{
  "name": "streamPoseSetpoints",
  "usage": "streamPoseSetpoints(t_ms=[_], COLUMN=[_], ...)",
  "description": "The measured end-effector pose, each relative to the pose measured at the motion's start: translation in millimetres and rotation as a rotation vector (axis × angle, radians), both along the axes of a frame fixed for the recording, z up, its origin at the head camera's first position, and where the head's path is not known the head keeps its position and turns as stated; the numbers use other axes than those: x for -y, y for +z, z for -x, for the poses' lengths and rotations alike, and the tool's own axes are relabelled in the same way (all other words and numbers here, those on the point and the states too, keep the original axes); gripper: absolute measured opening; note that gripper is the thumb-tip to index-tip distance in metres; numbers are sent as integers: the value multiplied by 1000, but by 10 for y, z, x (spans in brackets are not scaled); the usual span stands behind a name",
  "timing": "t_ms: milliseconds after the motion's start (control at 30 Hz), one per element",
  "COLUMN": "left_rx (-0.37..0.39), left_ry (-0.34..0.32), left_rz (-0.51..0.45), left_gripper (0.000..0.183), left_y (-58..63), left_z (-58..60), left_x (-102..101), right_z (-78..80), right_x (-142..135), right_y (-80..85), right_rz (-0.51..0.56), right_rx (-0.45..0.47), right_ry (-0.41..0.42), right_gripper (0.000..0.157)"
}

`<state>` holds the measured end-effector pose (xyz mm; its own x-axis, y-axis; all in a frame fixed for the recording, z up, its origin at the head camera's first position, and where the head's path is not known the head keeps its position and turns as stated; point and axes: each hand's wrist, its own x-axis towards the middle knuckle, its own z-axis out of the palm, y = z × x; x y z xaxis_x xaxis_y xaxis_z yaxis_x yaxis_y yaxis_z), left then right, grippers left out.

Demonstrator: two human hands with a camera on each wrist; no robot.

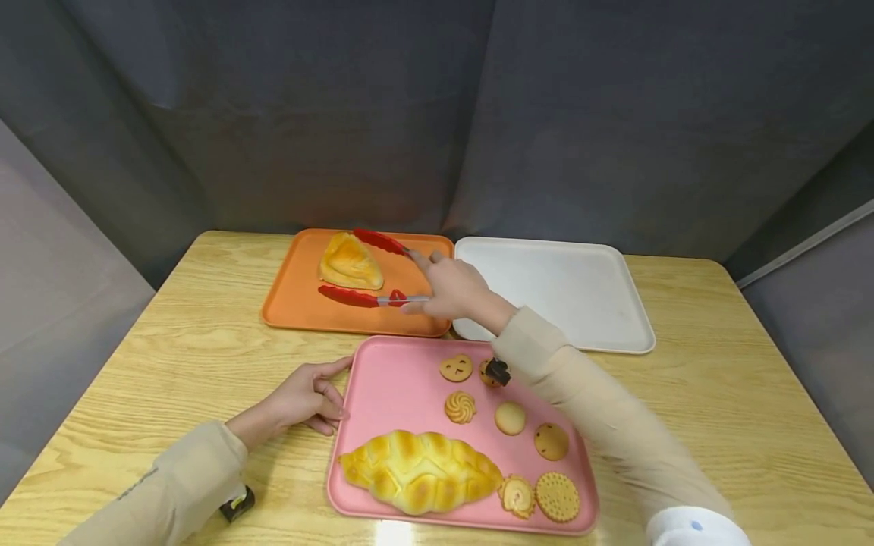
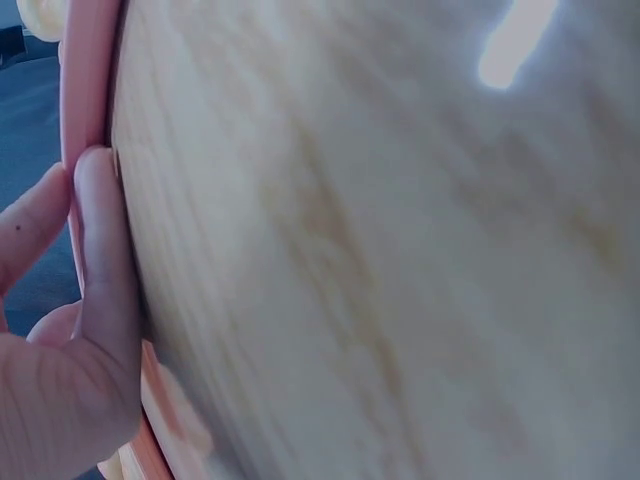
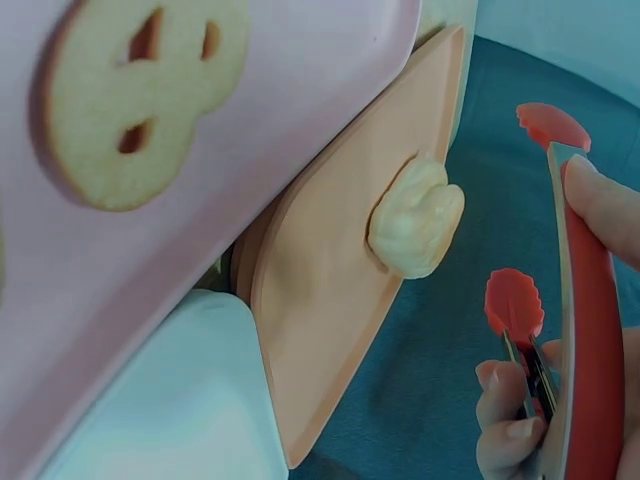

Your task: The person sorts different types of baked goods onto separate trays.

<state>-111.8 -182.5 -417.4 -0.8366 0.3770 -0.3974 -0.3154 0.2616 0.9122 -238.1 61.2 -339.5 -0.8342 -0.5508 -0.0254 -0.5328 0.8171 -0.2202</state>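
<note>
In the head view, the right hand hid the handles of red-tipped metal tongs, its beige sleeve covered 1 corner of the pink rectangular tray, and a dark lump, too small to identify, partly hid a round brown cookie. The right wrist view's top edge cropped a pale cookie with 3 visible holes.

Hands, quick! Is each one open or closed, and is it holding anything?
Left hand: open, touching the edge of the pink tray.
Right hand: closed, holding the red-tipped tongs.
</note>
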Motion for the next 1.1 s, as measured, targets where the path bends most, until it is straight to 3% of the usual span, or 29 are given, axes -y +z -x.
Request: streamPoseSetpoints(t_ms=[533, 1100], left_rx=[4, -12], left_ry=[12, -2], left_rz=[10, 0], left_gripper=[82, 84], left_y=[-9, -20], left_z=[6, 6], left_x=[-9, -6], right_z=[-329, -622], right_x=[-197, -452], right_y=[124, 164], right_rz=[74, 136], right_rx=[-34, -169], right_ry=[63, 204], right_gripper=[88, 86])
